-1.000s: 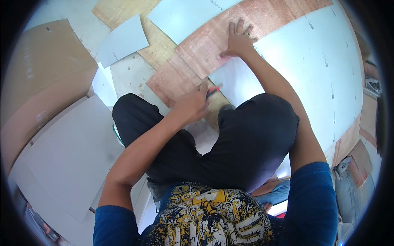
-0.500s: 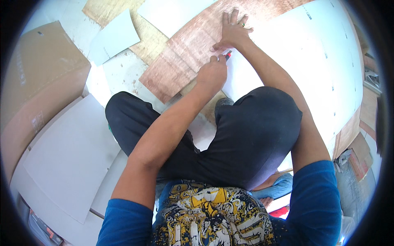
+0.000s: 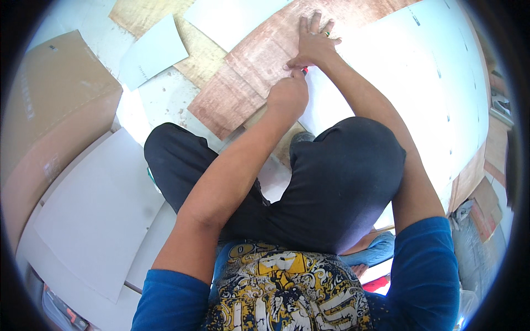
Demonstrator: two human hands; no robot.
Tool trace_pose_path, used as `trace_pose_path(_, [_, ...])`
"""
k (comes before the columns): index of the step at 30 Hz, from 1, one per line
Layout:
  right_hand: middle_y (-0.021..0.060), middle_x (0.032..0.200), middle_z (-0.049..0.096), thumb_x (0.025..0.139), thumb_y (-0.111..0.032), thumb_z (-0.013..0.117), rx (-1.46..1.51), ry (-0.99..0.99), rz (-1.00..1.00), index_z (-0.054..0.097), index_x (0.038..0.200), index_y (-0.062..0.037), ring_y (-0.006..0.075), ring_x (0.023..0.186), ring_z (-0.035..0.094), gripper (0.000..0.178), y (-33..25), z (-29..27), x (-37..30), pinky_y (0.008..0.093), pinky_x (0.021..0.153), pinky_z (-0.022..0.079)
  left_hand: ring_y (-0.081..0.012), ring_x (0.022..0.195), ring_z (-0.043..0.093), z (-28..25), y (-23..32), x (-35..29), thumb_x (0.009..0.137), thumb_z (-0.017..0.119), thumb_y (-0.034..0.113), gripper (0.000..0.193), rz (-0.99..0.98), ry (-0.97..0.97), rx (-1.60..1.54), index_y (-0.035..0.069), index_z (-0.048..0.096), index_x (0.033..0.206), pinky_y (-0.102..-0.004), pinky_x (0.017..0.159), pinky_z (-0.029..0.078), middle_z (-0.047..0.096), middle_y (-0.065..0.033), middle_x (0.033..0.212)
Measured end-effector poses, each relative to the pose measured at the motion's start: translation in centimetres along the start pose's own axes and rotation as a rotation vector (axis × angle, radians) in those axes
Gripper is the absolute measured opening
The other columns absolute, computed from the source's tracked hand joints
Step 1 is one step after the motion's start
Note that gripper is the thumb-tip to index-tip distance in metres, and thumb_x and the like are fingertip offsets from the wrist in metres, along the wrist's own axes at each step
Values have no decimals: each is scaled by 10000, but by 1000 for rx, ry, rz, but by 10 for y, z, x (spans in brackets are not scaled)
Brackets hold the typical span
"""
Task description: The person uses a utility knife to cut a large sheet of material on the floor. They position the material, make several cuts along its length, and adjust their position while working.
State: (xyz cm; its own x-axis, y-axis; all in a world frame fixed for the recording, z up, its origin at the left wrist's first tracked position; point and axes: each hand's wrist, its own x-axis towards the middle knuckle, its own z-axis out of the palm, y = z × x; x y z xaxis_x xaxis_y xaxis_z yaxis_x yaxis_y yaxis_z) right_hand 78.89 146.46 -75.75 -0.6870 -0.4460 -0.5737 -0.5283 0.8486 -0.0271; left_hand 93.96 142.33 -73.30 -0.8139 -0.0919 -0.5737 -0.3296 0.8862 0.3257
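My left hand (image 3: 288, 95) is closed around a small red-tipped tool (image 3: 304, 70), a cutter or marker, its tip at the edge of a large white sheet (image 3: 408, 88). Flat on the sheet's edge just beyond the tool lies my right hand (image 3: 314, 41), fingers spread, pressing where the sheet meets a reddish wood-grain board (image 3: 248, 71). I am squatting, with my knees in black trousers (image 3: 337, 182) under my arms. Most of the tool is hidden in my fist.
A brown cardboard box (image 3: 49, 116) stands at the left. White panels (image 3: 99, 220) lie at the lower left, a small grey-white sheet (image 3: 154, 52) at the upper left. Tan boards (image 3: 143, 14) lie at the top, cardboard scraps (image 3: 480, 198) at the right.
My left hand has slid the tool forward along the white sheet's edge, up to my right hand. The right hand has stayed pressed on the sheet.
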Motion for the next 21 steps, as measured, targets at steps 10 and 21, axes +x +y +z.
trace_pose_path(10, [296, 1740, -71, 603, -626, 956, -5, -43, 26, 47, 1705, -97, 640, 1543, 70, 1523, -1, -10, -6, 822, 1102, 323, -448, 866, 753, -7, -17, -5, 990, 485, 78, 199, 36, 39, -50, -30, 548, 1145, -551, 783, 600, 739, -279, 921])
trace_pose_path(21, [295, 1741, -82, 597, -607, 968, 13, -37, 33, 30, 1705, -99, 632, 1549, 62, 1538, -2, -3, -2, 832, 1104, 303, -415, 922, 769, -3, -23, -14, 989, 533, 70, 197, 35, 25, -10, -70, 540, 1128, -476, 799, 633, 747, -284, 954])
